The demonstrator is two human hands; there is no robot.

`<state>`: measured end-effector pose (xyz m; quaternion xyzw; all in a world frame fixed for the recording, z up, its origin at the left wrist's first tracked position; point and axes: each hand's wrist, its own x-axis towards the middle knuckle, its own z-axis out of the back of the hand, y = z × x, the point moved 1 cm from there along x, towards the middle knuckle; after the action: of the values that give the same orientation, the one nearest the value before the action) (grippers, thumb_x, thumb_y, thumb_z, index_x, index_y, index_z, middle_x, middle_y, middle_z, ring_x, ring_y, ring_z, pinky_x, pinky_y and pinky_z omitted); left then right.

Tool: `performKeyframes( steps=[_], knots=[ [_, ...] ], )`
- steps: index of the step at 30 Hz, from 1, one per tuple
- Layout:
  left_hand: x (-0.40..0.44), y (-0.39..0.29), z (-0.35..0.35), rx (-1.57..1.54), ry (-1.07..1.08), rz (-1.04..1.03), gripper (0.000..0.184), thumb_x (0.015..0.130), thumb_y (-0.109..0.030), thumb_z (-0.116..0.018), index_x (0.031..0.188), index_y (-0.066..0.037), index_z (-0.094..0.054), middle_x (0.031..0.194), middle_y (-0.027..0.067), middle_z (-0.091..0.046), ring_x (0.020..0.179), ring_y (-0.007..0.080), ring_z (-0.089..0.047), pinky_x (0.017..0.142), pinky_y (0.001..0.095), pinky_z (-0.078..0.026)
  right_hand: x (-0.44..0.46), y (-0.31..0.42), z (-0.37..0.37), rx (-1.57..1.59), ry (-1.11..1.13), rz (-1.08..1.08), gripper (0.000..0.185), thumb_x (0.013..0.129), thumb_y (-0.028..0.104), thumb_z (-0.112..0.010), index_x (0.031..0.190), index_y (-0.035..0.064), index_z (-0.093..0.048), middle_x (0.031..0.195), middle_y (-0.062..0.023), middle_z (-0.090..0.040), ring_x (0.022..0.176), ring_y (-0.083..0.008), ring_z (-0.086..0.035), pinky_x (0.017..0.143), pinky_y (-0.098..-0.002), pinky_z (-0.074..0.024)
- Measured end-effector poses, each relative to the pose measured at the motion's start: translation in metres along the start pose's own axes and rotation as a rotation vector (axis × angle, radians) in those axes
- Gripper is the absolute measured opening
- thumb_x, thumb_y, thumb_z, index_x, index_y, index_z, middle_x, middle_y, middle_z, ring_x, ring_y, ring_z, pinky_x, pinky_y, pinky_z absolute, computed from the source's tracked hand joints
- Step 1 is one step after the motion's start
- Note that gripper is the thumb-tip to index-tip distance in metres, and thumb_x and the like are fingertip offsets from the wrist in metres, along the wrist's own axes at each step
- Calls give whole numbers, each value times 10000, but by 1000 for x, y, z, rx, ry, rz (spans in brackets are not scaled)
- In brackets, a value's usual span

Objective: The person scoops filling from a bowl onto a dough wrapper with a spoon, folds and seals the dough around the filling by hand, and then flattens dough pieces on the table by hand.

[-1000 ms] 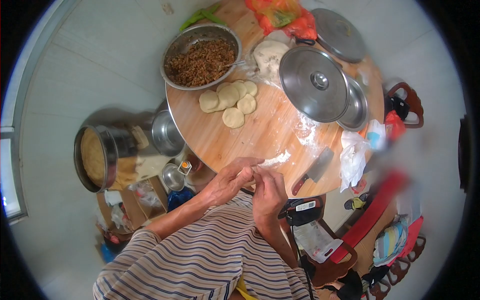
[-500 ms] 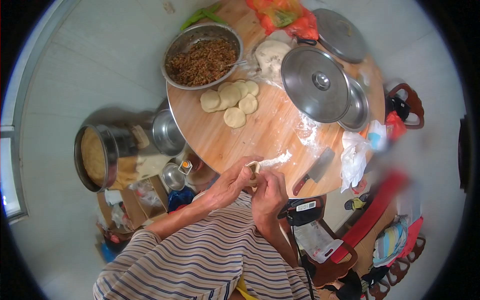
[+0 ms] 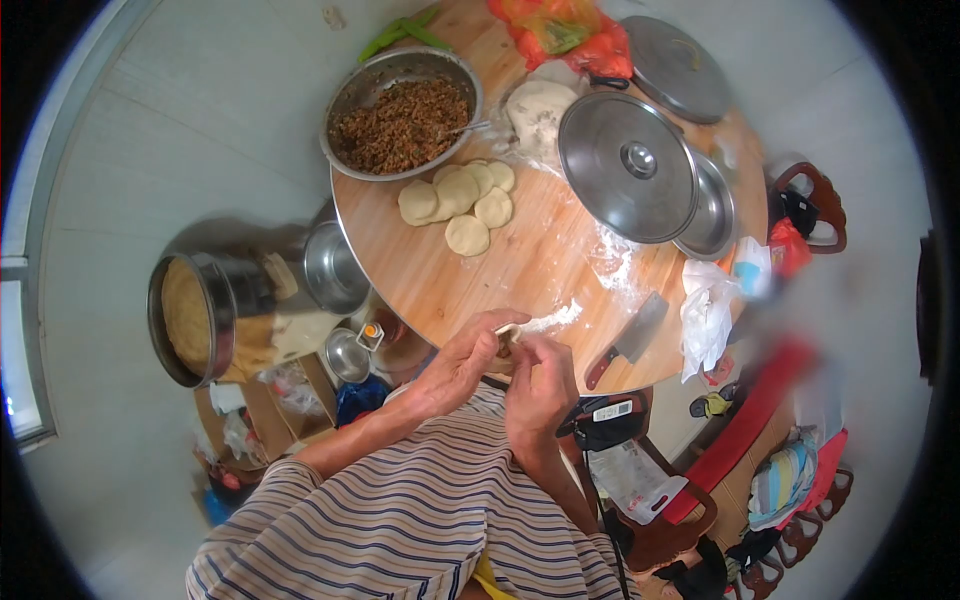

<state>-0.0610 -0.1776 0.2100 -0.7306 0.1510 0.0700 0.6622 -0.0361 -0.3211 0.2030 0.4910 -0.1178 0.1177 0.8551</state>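
Just above the near edge of the round table, my left hand (image 3: 462, 362) cups a dough wrapper with filling (image 3: 507, 338), its pale rim showing between my hands. My right hand (image 3: 538, 385) pinches the rim from the other side with thumb and fingers. Most of the wrapper is hidden by my fingers. Farther up the table lie several flat dough rounds (image 3: 467, 235), partly overlapping. Beyond them stands a steel bowl of minced filling (image 3: 400, 125) with a spoon handle over its rim. A larger lump of dough (image 3: 540, 112) rests to the right of the bowl.
A cleaver (image 3: 630, 342) lies near the right table edge beside spilled flour (image 3: 555, 318). A steel lid (image 3: 628, 168) covers part of a metal basin (image 3: 712, 210). White plastic bags (image 3: 706, 315) lie at the right edge. Left of the table stands a large pot (image 3: 190, 315).
The wrapper's opening looks narrower, its rim drawn closer together between my fingers. Both hands stay at nearly the same spot. The view has shifted very slightly.
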Motion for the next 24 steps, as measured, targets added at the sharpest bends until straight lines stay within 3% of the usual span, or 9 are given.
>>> performKeyframes(
  steps=[5,7,8,10,17,24],
  knots=[
    [3,7,4,99,-20,-35,693,1123,-560,-219,1481,-46,-517,1499,143,-507,1449,272,-423,1174,431,-393,-2,1,1,-23,12,50,192,888,-20,-751,1069,16,-699,966,-135,-688,886,-307,-707,737,-383,-575],
    [4,8,5,147,-25,-50,709,1121,-563,-227,1445,-25,-556,1513,155,-502,1439,274,-448,1162,423,-408,-2,7,1,107,46,-230,249,878,-22,-759,1117,33,-715,974,-131,-688,892,-296,-717,746,-377,-579],
    [4,8,4,147,-24,-50,709,1121,-563,-227,1445,-25,-556,1513,155,-502,1439,274,-448,1162,423,-408,-1,6,2,107,46,-231,249,878,-22,-759,1117,33,-715,974,-131,-688,892,-296,-717,746,-377,-579],
    [2,6,2,37,-51,27,735,1114,-580,-231,1437,-10,-563,1498,156,-519,1405,267,-484,1136,415,-435,2,4,2,-91,77,5,282,875,-30,-757,1146,40,-724,982,-126,-688,881,-293,-720,741,-380,-584],
    [4,-2,5,61,-28,21,740,1108,-594,-241,1525,-18,-447,1465,147,-541,1278,257,-581,1073,385,-489,1,-2,1,-42,46,43,228,881,-40,-740,1095,36,-723,982,-123,-687,871,-303,-721,720,-387,-588],
    [4,-7,-9,-49,-73,25,722,1102,-602,-185,1513,-58,-423,1198,125,-601,1090,200,-625,968,366,-540,3,-1,0,-76,38,20,158,875,-27,-743,1014,21,-686,973,-129,-683,852,-313,-719,689,-397,-582]
  ],
)
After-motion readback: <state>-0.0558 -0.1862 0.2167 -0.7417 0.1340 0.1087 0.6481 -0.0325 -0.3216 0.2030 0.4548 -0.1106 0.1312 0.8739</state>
